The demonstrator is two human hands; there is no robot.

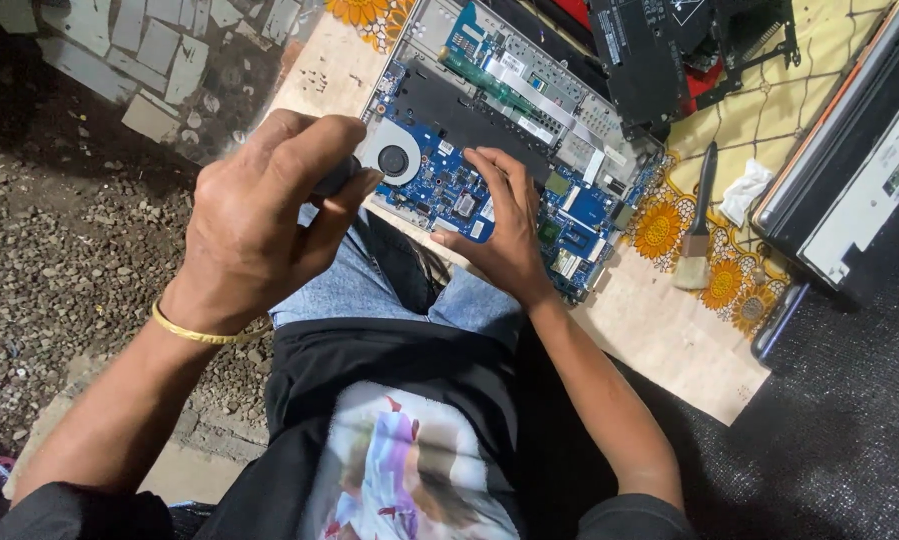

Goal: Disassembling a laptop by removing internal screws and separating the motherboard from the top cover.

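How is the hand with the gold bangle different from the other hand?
The left hand wears a gold bangle; the right hand has a bare wrist. The left hand is curled around a dark tool handle, while the right hand lies spread with its fingers on the blue circuit board. Both are over the opened laptop.

One opened laptop [529,130] lies under the two hands; one brush [697,225], one white cloth [744,190], one closed laptop [859,160] lie beyond.
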